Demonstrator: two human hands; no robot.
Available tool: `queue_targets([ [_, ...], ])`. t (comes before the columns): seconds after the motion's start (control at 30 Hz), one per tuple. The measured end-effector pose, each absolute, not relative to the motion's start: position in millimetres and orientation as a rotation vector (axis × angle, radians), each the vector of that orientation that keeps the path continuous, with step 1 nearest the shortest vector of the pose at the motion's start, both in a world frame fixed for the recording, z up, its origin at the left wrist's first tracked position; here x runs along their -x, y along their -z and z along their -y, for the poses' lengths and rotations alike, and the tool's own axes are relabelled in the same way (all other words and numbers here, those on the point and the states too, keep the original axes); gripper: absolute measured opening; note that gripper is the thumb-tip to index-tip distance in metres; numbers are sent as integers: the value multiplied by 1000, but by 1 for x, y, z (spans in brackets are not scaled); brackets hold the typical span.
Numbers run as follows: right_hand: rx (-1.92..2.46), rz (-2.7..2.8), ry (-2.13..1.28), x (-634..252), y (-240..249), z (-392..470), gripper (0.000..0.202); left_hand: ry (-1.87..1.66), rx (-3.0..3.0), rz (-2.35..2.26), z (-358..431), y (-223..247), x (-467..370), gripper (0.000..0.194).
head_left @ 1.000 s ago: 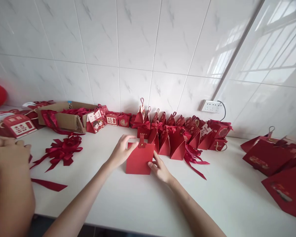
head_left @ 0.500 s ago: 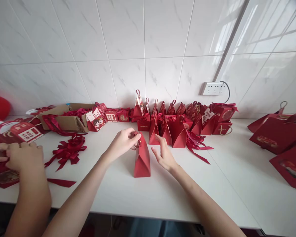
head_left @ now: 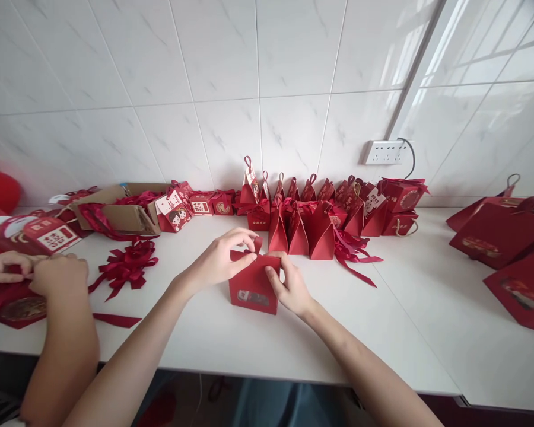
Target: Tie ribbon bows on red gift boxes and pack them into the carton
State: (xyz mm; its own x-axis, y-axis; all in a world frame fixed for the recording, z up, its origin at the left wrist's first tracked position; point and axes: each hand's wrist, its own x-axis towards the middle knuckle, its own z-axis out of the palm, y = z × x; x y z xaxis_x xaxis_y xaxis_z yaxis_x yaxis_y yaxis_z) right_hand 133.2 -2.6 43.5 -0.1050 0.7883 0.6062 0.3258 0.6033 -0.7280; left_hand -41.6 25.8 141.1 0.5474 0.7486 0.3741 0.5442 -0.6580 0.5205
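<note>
Left hand (head_left: 222, 256) pinching strap (head_left: 258, 244), right hand (head_left: 293, 290) clamped on red box (head_left: 251, 277) at 3 o'clock. Hard squeeze could crease it; shove toward 1 o'clock might topple peaked boxes (head_left: 298, 235).

White tiled wall (head_left: 226, 53) (grey-veined), white tabletop (head_left: 231, 347)

slim bare forearms (head_left: 142, 350), bare left hand (head_left: 225, 255), bare right hand (head_left: 294, 289), blue-grey clothing (head_left: 262, 406) (dim and blurred) below
</note>
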Motion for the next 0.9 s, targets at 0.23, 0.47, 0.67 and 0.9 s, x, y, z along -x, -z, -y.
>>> queue_targets([
  [0.23, 928, 1674, -446, -134, -39, 0, 19, -925, -2401, -941, -26, -123, 37, 25],
  [0.47, 849, 1610, 21, -132, -44, 3, 12, -1187, -2468, -909, -20, -102, 23, 26],
  [0.67, 843, 1634, 49, -134, -46, 3, 12, -1229, -2483, -875, -17, -96, 20, 30],
  [0.9, 834, 1603, 0, -134, -41, 0, 11, -1294, -2551, -810, -20, -95, 21, 31],
])
